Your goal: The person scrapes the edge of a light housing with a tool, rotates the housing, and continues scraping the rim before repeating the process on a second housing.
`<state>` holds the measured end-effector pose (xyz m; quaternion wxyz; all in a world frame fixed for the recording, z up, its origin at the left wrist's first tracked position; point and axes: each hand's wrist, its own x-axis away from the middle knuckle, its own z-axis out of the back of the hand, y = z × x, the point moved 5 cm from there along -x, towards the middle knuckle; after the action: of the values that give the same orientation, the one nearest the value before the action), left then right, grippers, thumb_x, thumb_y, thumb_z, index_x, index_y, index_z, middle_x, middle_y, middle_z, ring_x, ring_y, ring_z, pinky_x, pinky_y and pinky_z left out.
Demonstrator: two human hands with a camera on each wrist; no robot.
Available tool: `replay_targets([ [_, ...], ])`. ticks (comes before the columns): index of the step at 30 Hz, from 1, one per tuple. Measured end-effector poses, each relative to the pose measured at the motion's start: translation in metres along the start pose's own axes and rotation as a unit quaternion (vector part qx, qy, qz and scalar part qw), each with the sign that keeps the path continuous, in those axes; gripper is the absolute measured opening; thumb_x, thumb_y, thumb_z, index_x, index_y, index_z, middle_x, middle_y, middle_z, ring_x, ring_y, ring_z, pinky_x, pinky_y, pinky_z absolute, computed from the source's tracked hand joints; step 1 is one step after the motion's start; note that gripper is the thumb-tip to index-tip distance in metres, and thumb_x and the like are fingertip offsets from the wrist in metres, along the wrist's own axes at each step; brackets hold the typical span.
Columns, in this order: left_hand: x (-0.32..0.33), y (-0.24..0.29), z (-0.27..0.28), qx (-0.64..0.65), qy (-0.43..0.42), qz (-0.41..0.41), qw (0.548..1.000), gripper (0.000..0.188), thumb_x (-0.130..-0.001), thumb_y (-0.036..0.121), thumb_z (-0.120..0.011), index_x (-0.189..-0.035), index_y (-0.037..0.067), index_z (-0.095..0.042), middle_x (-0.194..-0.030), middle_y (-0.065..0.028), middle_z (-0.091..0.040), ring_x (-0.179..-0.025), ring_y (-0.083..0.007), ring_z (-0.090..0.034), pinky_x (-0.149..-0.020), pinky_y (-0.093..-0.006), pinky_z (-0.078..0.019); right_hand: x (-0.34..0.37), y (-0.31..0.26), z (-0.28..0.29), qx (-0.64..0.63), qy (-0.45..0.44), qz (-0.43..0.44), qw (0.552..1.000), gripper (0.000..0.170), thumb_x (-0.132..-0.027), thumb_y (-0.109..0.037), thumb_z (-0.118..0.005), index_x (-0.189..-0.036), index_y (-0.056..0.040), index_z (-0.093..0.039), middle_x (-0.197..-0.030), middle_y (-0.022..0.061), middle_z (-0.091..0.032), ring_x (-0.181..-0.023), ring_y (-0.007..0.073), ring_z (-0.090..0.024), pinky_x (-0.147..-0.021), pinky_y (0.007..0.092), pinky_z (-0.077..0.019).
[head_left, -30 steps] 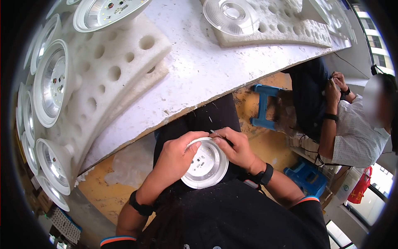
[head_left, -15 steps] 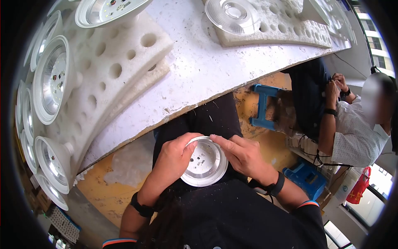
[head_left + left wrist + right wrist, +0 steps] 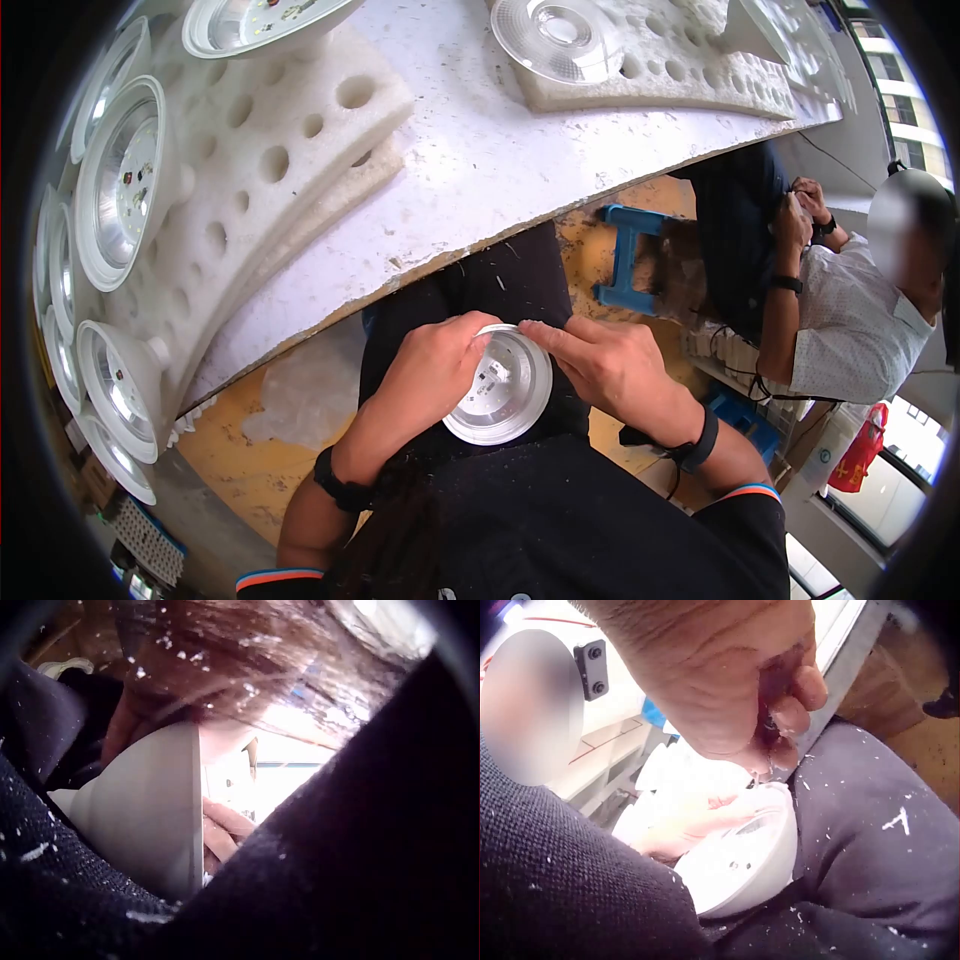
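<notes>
A white cone-shaped lamp housing (image 3: 497,385) lies tilted over the person's lap, its open face up. Inside are a shiny reflector and a round board with small electronic parts. The left hand (image 3: 432,360) grips its left side, thumb at the rim. At the top of the rim is the right hand (image 3: 610,365), its index finger stretched toward the edge. In the right wrist view, this hand's other fingers (image 3: 789,716) are curled, and a small thin object (image 3: 757,778) sticks out by the fingertips, mostly hidden. The left wrist view shows the housing's smooth outer wall (image 3: 146,810).
Lamp housings (image 3: 122,185) stand in a holed foam block (image 3: 300,110) on the white table (image 3: 460,150), left. Another foam block (image 3: 660,95) bears clear lenses (image 3: 555,38). A person (image 3: 850,310) sits at right near a blue stool (image 3: 625,258). White shavings dot the trousers (image 3: 877,802).
The right hand has turned, its back now more upward and its index finger straighter along the rim; its wrist has swung outward. The left hand keeps its grip on the housing.
</notes>
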<state>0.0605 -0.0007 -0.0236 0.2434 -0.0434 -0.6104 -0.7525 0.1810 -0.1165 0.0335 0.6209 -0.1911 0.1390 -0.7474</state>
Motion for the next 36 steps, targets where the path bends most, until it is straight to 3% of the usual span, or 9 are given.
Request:
replay_targets([
  [2, -0.008, 0.002, -0.005, -0.005, -0.022, -0.006, 1.0, 0.02, -0.092, 0.008, -0.055, -0.108, 0.0, -0.064, -0.09, -0.0212, -0.068, -0.081, -0.0356, -0.068, -0.071, -0.0381, -0.0531, 0.001, 0.004, 0.004, 0.019, -0.008, -0.004, 1.0, 0.034, -0.079, -0.008, -0.065, -0.112, -0.0148, -0.069, -0.065, 0.0028, -0.051, -0.055, 0.0204, -0.06, -0.046, 0.0335, -0.0459],
  [7, -0.033, 0.0, -0.026, -0.067, -0.122, 0.006, 0.99, 0.021, -0.09, 0.009, -0.056, -0.105, -0.001, -0.067, -0.089, -0.0226, -0.068, -0.084, -0.0379, -0.067, -0.073, -0.0413, -0.0532, 0.01, 0.02, -0.001, 0.014, -0.053, -0.028, 0.998, 0.039, -0.077, -0.006, -0.069, -0.115, -0.0149, -0.069, -0.067, 0.0049, -0.057, -0.053, 0.024, -0.059, -0.047, 0.0354, -0.0466],
  [14, -0.04, -0.011, -0.029, -0.048, -0.13, 0.017, 0.99, 0.022, -0.09, 0.009, -0.057, -0.106, -0.001, -0.067, -0.089, -0.0225, -0.068, -0.083, -0.0369, -0.068, -0.074, -0.04, -0.0532, 0.031, 0.031, -0.022, -0.031, -0.049, -0.081, 0.995, 0.035, -0.08, -0.008, -0.064, -0.114, -0.0121, -0.067, -0.072, 0.0067, -0.06, -0.059, 0.0262, -0.063, -0.051, 0.0367, -0.0504],
  [23, -0.049, -0.016, -0.027, -0.035, -0.137, 0.028, 0.99, 0.021, -0.088, 0.006, -0.055, -0.104, -0.003, -0.066, -0.09, -0.0261, -0.066, -0.09, -0.0422, -0.065, -0.079, -0.0452, -0.052, 0.013, 0.037, -0.031, -0.057, -0.019, -0.038, 0.997, 0.038, -0.079, -0.009, -0.065, -0.117, -0.0125, -0.065, -0.072, 0.0059, -0.06, -0.058, 0.0253, -0.063, -0.05, 0.0361, -0.0498],
  [25, -0.05, -0.021, -0.029, -0.012, -0.143, 0.043, 0.989, 0.022, -0.087, 0.008, -0.058, -0.105, -0.002, -0.067, -0.089, -0.023, -0.068, -0.083, -0.0367, -0.068, -0.073, -0.0398, -0.0525, 0.026, 0.043, -0.031, -0.053, -0.032, -0.057, 0.996, 0.036, -0.08, -0.009, -0.065, -0.116, -0.0127, -0.065, -0.072, 0.0053, -0.059, -0.058, 0.0253, -0.063, -0.05, 0.0361, -0.0495],
  [29, -0.055, -0.018, -0.028, -0.031, -0.156, 0.022, 0.987, 0.022, -0.087, 0.009, -0.059, -0.105, -0.002, -0.067, -0.088, -0.0221, -0.068, -0.082, -0.0362, -0.068, -0.073, -0.0395, -0.0525, 0.018, 0.04, -0.035, -0.046, -0.031, -0.073, 0.996, 0.037, -0.079, -0.009, -0.065, -0.116, -0.013, -0.065, -0.072, 0.0049, -0.058, -0.059, 0.0254, -0.063, -0.05, 0.0361, -0.0495],
  [31, -0.057, -0.02, -0.024, -0.037, -0.169, 0.078, 0.982, 0.022, -0.087, 0.007, -0.056, -0.103, -0.002, -0.067, -0.09, -0.0261, -0.066, -0.088, -0.0406, -0.065, -0.075, -0.0434, -0.0519, -0.004, 0.033, -0.037, -0.061, -0.014, -0.036, 0.997, 0.038, -0.079, -0.01, -0.066, -0.116, -0.0134, -0.065, -0.072, 0.0047, -0.057, -0.059, 0.0253, -0.063, -0.05, 0.0362, -0.0496],
  [36, -0.055, -0.02, -0.026, -0.007, -0.169, 0.066, 0.983, 0.022, -0.087, 0.008, -0.056, -0.103, -0.002, -0.067, -0.089, -0.0264, -0.066, -0.087, -0.0412, -0.065, -0.074, -0.0437, -0.0515, 0.007, 0.044, -0.035, -0.063, -0.02, -0.01, 0.998, 0.035, -0.078, -0.012, -0.067, -0.113, -0.0133, -0.064, -0.073, 0.0036, -0.058, -0.06, 0.0242, -0.063, -0.049, 0.0355, -0.0493],
])
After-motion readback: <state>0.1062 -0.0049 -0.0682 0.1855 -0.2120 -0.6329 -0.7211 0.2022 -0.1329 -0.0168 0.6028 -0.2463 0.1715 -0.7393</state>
